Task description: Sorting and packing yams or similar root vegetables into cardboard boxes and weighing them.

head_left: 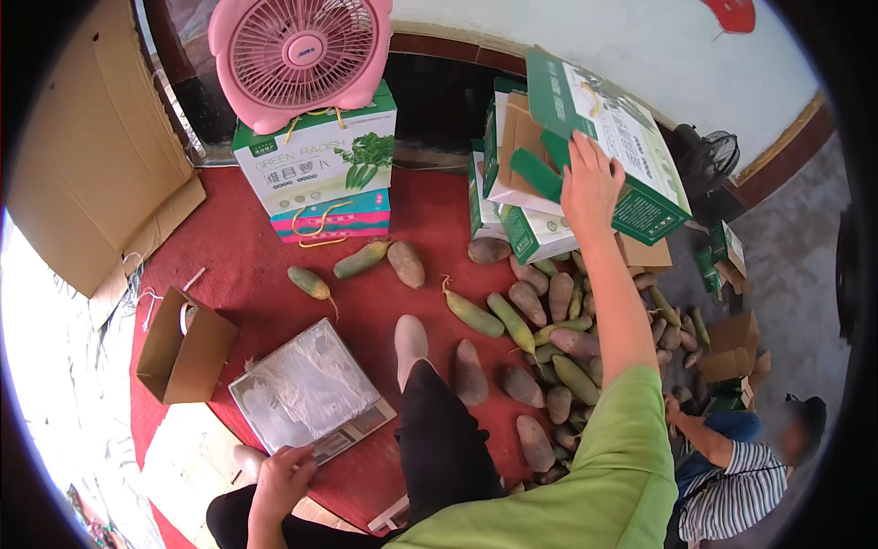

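My right arm stretches far to the right, and my right hand (593, 183) is closed on the open end of a green-and-white carton (631, 151). Its green flaps stand folded out, and the carton is tilted on top of other cartons (535, 233). What my fingertips grip inside is partly hidden. My left hand (282, 480) hangs low at the left by the near edge of a flat scale (306, 384) with a crumpled plastic cover. Nothing shows in that hand; its fingers are loosely bent and apart.
Green radishes (471, 311) and brownish roots (471, 373) lie on the red mat (274, 274), heaped at right. A pink fan (302, 55) stands on stacked cartons (315, 174). A brown box (183, 348) is beside the scale. Another person (741, 485) sits at lower right.
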Demonstrator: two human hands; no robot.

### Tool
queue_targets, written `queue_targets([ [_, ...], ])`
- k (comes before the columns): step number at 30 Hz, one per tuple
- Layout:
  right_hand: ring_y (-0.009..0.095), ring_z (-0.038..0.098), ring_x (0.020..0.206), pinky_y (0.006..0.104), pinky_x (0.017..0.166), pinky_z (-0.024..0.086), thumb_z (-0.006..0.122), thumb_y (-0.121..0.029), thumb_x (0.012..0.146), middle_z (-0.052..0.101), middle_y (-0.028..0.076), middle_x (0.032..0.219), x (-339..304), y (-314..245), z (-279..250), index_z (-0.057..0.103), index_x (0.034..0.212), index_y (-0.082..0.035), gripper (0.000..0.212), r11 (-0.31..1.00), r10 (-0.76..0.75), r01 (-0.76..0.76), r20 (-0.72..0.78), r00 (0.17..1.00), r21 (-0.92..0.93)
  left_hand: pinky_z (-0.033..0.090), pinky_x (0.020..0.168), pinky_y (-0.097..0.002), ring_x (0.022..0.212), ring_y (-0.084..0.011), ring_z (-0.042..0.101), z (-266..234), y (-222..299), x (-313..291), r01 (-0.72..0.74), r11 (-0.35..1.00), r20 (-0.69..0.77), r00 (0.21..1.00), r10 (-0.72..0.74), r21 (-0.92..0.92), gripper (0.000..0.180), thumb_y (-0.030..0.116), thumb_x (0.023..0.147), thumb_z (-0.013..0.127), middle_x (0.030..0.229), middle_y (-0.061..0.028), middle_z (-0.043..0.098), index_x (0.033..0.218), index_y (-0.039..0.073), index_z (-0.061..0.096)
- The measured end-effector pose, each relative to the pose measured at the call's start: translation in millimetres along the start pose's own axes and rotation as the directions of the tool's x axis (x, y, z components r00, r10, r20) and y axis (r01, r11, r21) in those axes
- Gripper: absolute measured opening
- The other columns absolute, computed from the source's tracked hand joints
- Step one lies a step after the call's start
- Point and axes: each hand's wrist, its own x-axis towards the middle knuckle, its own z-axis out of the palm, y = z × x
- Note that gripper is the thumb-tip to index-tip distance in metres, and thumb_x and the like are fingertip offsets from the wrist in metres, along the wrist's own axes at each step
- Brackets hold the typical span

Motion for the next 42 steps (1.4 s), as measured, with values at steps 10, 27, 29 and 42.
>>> queue_targets([
  [10,0.023,0.055,0.108,0.0411,0.090,0.038,0.070,-0.007,0.076,0.059,0.004,0.117,-17,13,-20,0.056,0.119,-0.011,0.046,0.987,0.044,-0.036,-0.052,0.998,0.156,0.051,0.072,-0.0323,0.076,-0.0261,0.066,1,-6,-12,0.017,1.000,0.011,1.000,-0.017,-0.013,0.028,0.010,0.082,0.064,0.091,-0.0145,0.065,0.108,0.001,0.067],
  [27,0.031,0.063,0.085,0.0409,0.072,0.049,0.064,-0.023,0.088,0.066,0.015,0.093,37,51,-100,0.066,0.099,-0.004,0.022,0.961,0.181,-0.110,-0.272,0.945,0.255,0.051,0.077,-0.0355,0.083,-0.0286,0.066,-9,-20,-36,-0.027,1.000,-0.014,1.000,0.027,-0.001,0.029,0.011,0.083,0.065,0.092,-0.0145,0.065,0.110,0.003,0.065],
  [29,0.031,0.064,0.076,0.0383,0.072,0.049,0.065,-0.027,0.087,0.068,0.018,0.089,47,43,-144,0.067,0.093,0.000,0.028,0.839,0.418,-0.330,-0.125,0.900,0.432,0.051,0.077,-0.0358,0.083,-0.0289,0.065,-11,-24,-39,-0.064,0.998,-0.044,0.997,0.063,-0.003,0.029,0.011,0.082,0.065,0.091,-0.0146,0.065,0.110,0.002,0.065],
  [42,0.009,0.061,0.084,0.0230,0.073,0.048,0.066,-0.017,0.091,0.066,0.003,0.100,46,-79,-228,0.064,0.111,-0.002,0.025,-0.179,0.196,-0.405,0.436,0.878,0.897,0.051,0.076,-0.0334,0.081,-0.0224,0.064,-24,-63,-50,-0.242,0.963,-0.503,0.851,0.151,-0.119,0.037,0.007,0.083,0.066,0.090,-0.0113,0.066,0.120,0.004,0.061],
])
